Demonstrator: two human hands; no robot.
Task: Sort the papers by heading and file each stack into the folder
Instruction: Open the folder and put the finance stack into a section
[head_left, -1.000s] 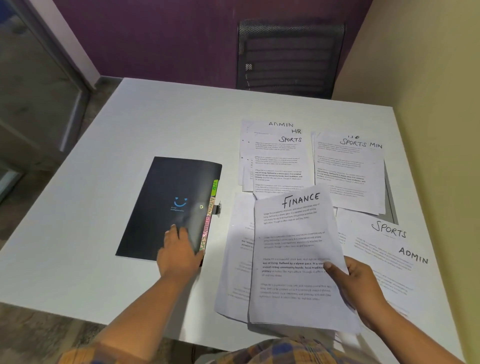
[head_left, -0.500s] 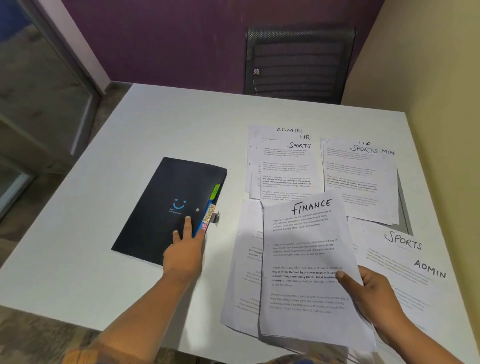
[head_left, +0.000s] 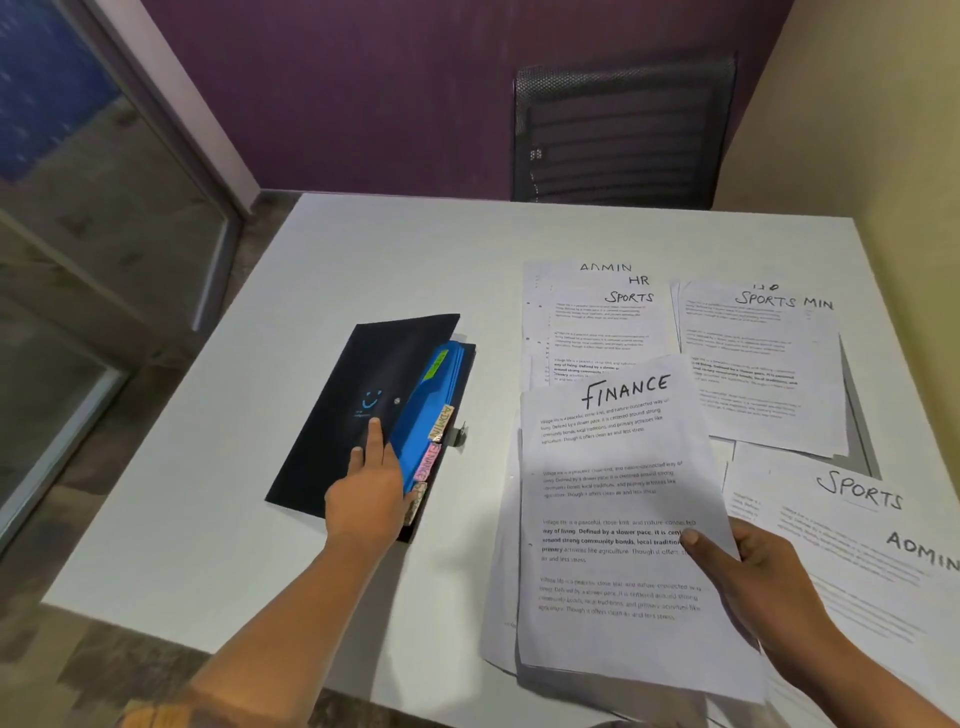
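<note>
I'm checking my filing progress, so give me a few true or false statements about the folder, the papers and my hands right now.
1. The right hand holds the FINANCE stack. True.
2. The folder lies fully closed. False: its cover is raised and blue dividers show.
3. The left hand holds the folder's cover. True.
4. No paper on the table reads SPORTS. False: several SPORTS sheets lie there.
5. The chair beyond the table is black. True.
</note>
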